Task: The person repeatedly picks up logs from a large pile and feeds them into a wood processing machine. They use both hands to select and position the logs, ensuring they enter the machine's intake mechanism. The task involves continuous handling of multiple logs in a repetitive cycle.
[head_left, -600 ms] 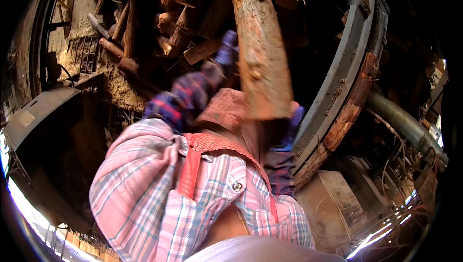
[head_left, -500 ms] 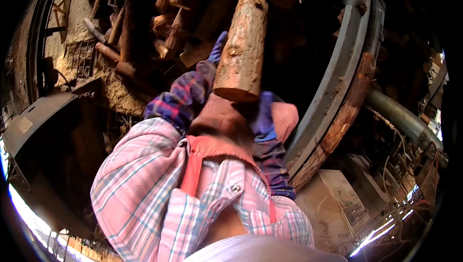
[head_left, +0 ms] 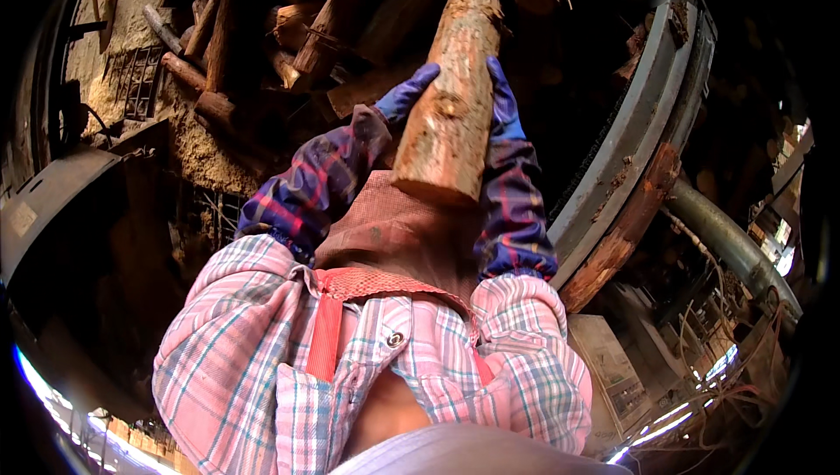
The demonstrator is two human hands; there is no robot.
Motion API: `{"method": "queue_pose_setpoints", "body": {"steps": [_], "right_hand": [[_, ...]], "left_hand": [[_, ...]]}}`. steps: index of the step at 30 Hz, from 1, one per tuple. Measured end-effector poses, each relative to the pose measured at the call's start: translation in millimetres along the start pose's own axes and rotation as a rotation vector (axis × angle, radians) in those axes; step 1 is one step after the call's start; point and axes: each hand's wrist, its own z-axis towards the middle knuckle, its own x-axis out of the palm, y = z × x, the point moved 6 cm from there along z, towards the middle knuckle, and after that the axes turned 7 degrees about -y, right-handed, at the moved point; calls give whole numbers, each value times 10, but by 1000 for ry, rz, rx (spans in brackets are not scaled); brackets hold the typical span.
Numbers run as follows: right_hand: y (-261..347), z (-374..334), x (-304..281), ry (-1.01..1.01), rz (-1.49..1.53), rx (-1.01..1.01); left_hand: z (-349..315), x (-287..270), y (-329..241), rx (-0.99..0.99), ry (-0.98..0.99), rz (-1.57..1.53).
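While both gloved hands were raised, one bark-covered log [head_left: 451, 94] stood clasped between them, centre of scene: left hand [head_left: 404, 96] pressed on its left flank, right hand [head_left: 505, 103] on its right, fingers spread along the bark. Stacked logs [head_left: 306, 29] lay beyond; curved metal rim [head_left: 643, 116] right.

Rough-barked wooden log [head_left: 451, 99], seemingly rubbery blue gloves [head_left: 404, 97], checked cloth sleeves [head_left: 306, 186], rusty matt metal rim [head_left: 634, 138].
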Motion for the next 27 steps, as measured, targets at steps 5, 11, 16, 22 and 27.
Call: {"method": "queue_pose_setpoints", "body": {"steps": [5, 11, 16, 22, 27], "right_hand": [[-361, -764, -102, 126, 185, -155], [-409, -953, -1088, -348, -328, -636], [56, -2279, -153, -515, -653, -912], [716, -2061, -541, -63, -219, -1111], [2253, -3270, -641, -314, -331, -1162]], "left_hand": [[-463, 211, 315, -65, -143, 68], [134, 361, 543, -132, -29, -138], [400, 1092, 972, 48, 10, 130], [624, 2370, 601, 314, 221, 675], [807, 4227, 880, 409, 575, 628]]}}
